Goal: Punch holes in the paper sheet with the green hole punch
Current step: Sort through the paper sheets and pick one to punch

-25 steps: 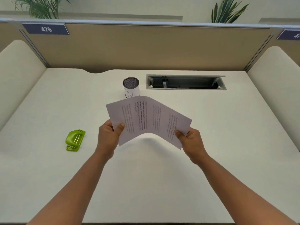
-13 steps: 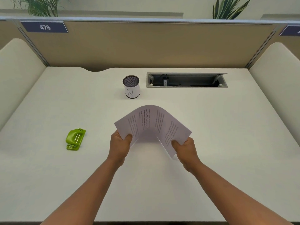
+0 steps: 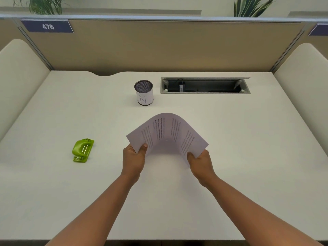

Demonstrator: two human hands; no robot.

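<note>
A printed paper sheet [image 3: 166, 132] is held above the middle of the white desk, bowed upward into an arch. My left hand [image 3: 133, 159] pinches its left edge and my right hand [image 3: 200, 161] pinches its right edge. The green hole punch [image 3: 82, 150] lies flat on the desk well to the left of my left hand, untouched.
A white mesh-lined pen cup [image 3: 144, 92] marked with an N stands behind the paper. An open cable tray [image 3: 205, 85] is sunk into the desk [image 3: 248, 139] at the back right. Tan partition panels [image 3: 159, 47] and cream side dividers close off the back and sides.
Both hands have moved closer together and lower toward the desk, and the sheet has gone from nearly flat to a tight upward arch. The hole punch has not moved.
</note>
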